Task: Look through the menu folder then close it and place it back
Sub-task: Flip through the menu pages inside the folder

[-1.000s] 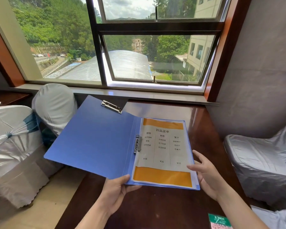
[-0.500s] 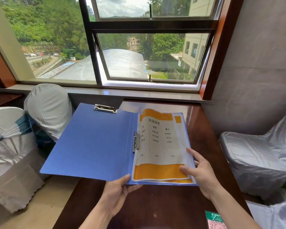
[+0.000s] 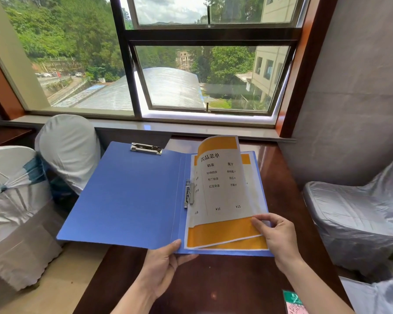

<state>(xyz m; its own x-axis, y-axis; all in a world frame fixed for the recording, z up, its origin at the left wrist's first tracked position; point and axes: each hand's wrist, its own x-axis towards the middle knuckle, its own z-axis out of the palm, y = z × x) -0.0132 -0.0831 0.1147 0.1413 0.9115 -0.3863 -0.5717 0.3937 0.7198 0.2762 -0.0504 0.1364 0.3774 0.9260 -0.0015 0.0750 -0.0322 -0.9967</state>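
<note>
Two hands worked the blue menu folder (image 3: 132,196) in the single head view, where it lay open across the centre of the frame above the dark wooden table (image 3: 225,286). The left hand (image 3: 161,266), at lower centre, pinched the folder's near edge close to the spine, thumb on top and fingers underneath. The right hand (image 3: 279,239), at lower right, had its thumb and fingertips closed on the lower corner of the top menu page (image 3: 220,191), which curled upward with another page showing beneath it.

The left cover jutted past the table edge toward the covered chairs (image 3: 66,150) at the left of the frame, so it appeared to rest on that one pinch alone; a loosened grip would likely let the folder tip or slide. The lifted page was bound only by the metal clip (image 3: 189,196) at the spine, and a hard or skewed pull could probably crease it or tear it free. A card (image 3: 294,301) at the bottom right lay near the right forearm and could be brushed aside.
</note>
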